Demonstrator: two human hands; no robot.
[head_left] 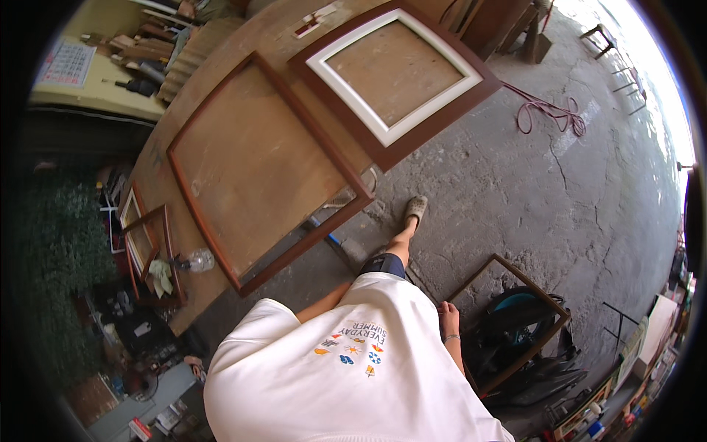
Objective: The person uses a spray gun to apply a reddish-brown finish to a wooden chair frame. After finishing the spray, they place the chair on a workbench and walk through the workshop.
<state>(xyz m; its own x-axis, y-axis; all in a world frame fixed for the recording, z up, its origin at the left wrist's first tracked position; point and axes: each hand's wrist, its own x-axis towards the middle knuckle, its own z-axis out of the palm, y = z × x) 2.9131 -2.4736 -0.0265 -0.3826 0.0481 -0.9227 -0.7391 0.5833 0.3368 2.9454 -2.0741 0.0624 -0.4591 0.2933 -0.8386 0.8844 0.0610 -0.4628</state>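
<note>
At my right side, my right hand [448, 323] is closed at the near-left corner of a thin brown wooden frame [532, 275]. The frame tilts beside me, in front of a black motorbike [508, 324]. A bit of my left forearm shows past the white shirt; the left hand itself is hidden. Ahead on the left, a large reddish-brown wooden frame [305, 118] lies on a wooden worktable [258, 169] and overhangs its near edge. Beyond it rests a dark brown frame [482, 92] with a white inner border [383, 132].
Smaller frames [166, 221], a clear plastic bottle [200, 259] and a pale cloth [160, 278] sit at the table's left end. A reddish hose [549, 114] lies coiled on the cracked concrete floor [501, 184]. Stools [600, 40] stand far right; cluttered shelving [641, 361] lines the near right.
</note>
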